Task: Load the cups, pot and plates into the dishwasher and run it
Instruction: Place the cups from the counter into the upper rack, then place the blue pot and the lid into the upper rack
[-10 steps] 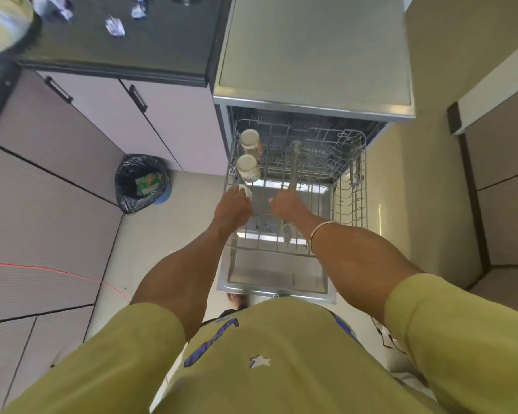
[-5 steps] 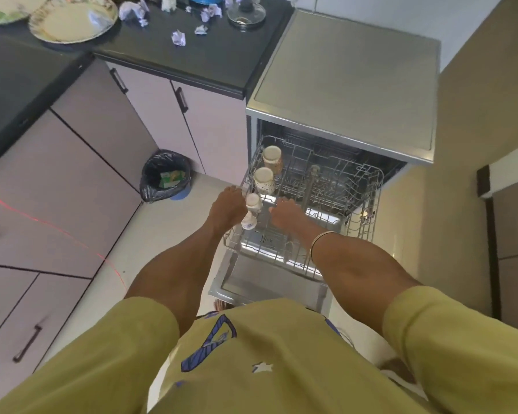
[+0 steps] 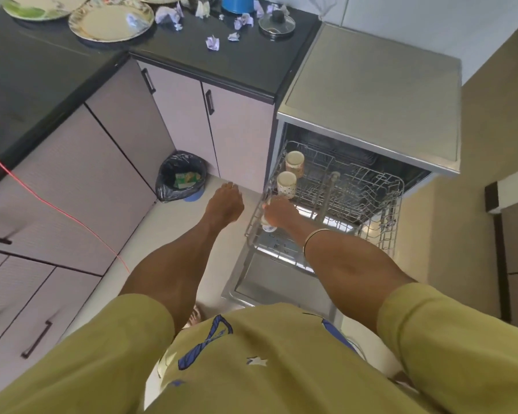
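The dishwasher [image 3: 371, 94] stands open with its wire upper rack [image 3: 368, 186] pulled out. Two patterned cups [image 3: 294, 163] [image 3: 286, 183] sit upside down along the rack's left side. My right hand [image 3: 278, 212] rests at the rack's front left corner, closed around a third small white cup [image 3: 268, 227], mostly hidden under my fingers. My left hand [image 3: 225, 204] hovers left of the rack over the floor, holding nothing, fingers loosely apart. Plates [image 3: 111, 20] [image 3: 42, 6] lie on the black counter at the top left, with a blue pot [image 3: 237, 3] and a glass lid [image 3: 277, 23] further right.
Crumpled paper scraps [image 3: 212, 42] litter the counter. A bin with a black liner [image 3: 181, 180] stands on the floor by the cabinets, left of the dishwasher. The lowered dishwasher door [image 3: 269, 282] juts out toward me. A thin red cord [image 3: 57, 210] runs across the left cabinets.
My left hand has let go of the small cup and drawn away left of the rack. My right hand has shifted left onto the cup. The view has swung up and left.
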Tool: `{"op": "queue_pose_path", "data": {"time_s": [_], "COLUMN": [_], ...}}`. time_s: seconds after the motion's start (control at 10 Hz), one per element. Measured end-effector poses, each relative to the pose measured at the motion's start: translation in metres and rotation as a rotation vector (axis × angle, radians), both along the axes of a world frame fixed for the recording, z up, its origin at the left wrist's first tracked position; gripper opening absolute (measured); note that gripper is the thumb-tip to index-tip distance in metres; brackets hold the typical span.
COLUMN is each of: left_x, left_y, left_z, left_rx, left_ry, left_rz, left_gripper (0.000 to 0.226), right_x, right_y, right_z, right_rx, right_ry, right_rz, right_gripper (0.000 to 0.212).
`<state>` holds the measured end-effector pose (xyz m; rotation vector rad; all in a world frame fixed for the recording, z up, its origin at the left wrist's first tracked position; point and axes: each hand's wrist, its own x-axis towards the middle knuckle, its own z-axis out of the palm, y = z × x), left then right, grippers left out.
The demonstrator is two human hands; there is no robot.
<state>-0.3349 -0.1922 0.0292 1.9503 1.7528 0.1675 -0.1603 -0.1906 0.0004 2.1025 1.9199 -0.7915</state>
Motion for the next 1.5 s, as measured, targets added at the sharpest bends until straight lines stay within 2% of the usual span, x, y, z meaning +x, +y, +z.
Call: {"op": "queue_pose_path", "data": {"time_s": [0.1,0.2,0.3,0.4,0.6,0.8,1.0,1.1,1.3,1.5], "left_x": [-0.046,-0.094,-0.135,-0.168,-0.217,-0.235,-0.236,-0.232,-0.211,-0.191], "left_y": [0.007,0.013,0.016,0.019,0.037,0.083,0.126,0.15,0.225,0.311], "left_z": [-0.004,-0.007,-0.003,0.005,0.005,-0.022,-0.026,-0.006,0.028,0.041], "left_rx": [-0.007,-0.008,0.017,0.049,0.016,0.031,0.007,0.005,0.165,0.202], "left_ry": [-0.019,-0.021,0.063,0.165,0.229,0.281,0.254,0.201,0.171,0.073], "left_rz": [0.061,0.043,-0.001,-0.076,-0.177,-0.2,-0.218,-0.215,-0.223,-0.191], "left_gripper": [0.037,0.037,0.038,0.04,0.036,0.045,0.041,0.036,0.026,0.025], "right_x": [-0.051,-0.09,-0.133,-0.169,-0.218,-0.227,-0.222,-0.226,-0.214,-0.183], "right_y": [-0.011,-0.006,-0.001,0.005,0.031,0.058,0.102,0.136,0.207,0.285], "right_z": [0.032,0.026,0.019,0.022,0.013,0.018,0.02,0.026,0.052,0.073], "right_rx": [-0.038,0.017,0.011,0.032,0.009,-0.001,0.027,0.045,0.114,0.214], "right_ry": [0.003,0.014,-0.019,-0.014,-0.04,-0.085,-0.104,-0.086,-0.021,0.018], "right_rz": [-0.088,-0.01,0.009,-0.042,0.016,0.007,0.0,-0.03,-0.124,-0.201], "right_gripper": [0.04,0.048,0.056,0.052,0.053,0.053,0.052,0.051,0.05,0.051]}}
